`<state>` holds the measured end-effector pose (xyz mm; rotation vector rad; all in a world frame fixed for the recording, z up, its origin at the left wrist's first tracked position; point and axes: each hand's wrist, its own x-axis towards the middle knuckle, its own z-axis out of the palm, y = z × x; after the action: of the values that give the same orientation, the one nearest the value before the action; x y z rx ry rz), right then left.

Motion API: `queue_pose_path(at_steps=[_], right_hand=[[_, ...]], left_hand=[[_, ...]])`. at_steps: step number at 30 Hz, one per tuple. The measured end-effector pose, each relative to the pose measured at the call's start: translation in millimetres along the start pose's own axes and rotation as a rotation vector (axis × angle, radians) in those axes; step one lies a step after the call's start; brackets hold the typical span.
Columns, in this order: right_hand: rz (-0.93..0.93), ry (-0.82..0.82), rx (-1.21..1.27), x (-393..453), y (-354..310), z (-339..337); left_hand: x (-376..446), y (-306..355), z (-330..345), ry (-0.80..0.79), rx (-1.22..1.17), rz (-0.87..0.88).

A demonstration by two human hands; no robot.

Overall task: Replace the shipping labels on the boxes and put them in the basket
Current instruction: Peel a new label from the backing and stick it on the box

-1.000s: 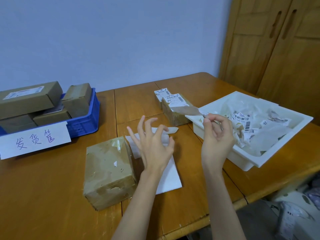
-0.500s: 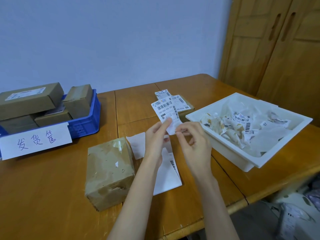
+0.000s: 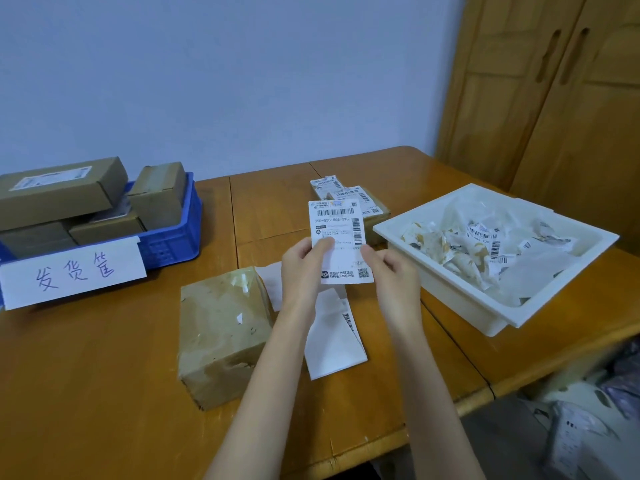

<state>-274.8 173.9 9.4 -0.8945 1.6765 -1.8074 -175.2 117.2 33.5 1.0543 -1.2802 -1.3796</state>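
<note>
1. Head view, the hands: the left hand pinched the left edge of a fresh label, thumb on its printed face, and the right hand pinched the right edge. The label was held upright in the air above the table, printed side toward the camera.

2. Head view, the task's things: the box whose top showed torn scraps and no label sat on the table just left of the left forearm. White backing sheets lay beside it under the wrists. The blue basket, at the far left, already held several boxes. A stack of labels lay behind the held one, and a white tray of torn scraps stood to the right.

3. Risks, as I judged them:
   - If the backing was off, the sticky side could fold onto itself or catch a finger, since the sheet hung limp between two edge pinches. Whether the backing was still on could not be told.
   - The box top looked rough with residue, so the label might wrinkle or lift at its corners unless smoothed from one edge.
   - Laid down askew, it would be hard to peel off again without tearing.
   - A forearm could nudge the box or sweep the backing sheets off the table edge.
</note>
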Motion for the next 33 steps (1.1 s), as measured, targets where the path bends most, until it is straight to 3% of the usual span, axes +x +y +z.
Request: queue_pose_path(at_steps=[3,7,11,20,24,33], right_hand=[[-0.028,-0.008,0.042,-1.6,-5.4,4.0],[-0.094,-0.032,-0.02,-7.0,-20.8,19.6],[-0.129,-0.098,-0.088,-20.4,-29.5,46.5],[-0.044,-0.233,-0.189,-53.8,-20.5,98.5],[-0.041,-0.244,-0.262,-60.7,-18.1,106.8],[-0.079,-0.268,-0.397,-64.9,-12.2,113.9]], left_hand=[[2.2,4.2,-8.6,0.039,0.094,0.052],[4.1,9.6,-32.8,0.178,0.492,0.29],[-4.6,19.6,-69.6,0.276,0.691,0.335],[-19.2,6.8,-149.1,0.334,0.618,0.204],[-24.1,3.7,-163.4,0.426,0.562,0.196],[-27.2,-11.2,-174.2,0.437,0.617,0.166]])
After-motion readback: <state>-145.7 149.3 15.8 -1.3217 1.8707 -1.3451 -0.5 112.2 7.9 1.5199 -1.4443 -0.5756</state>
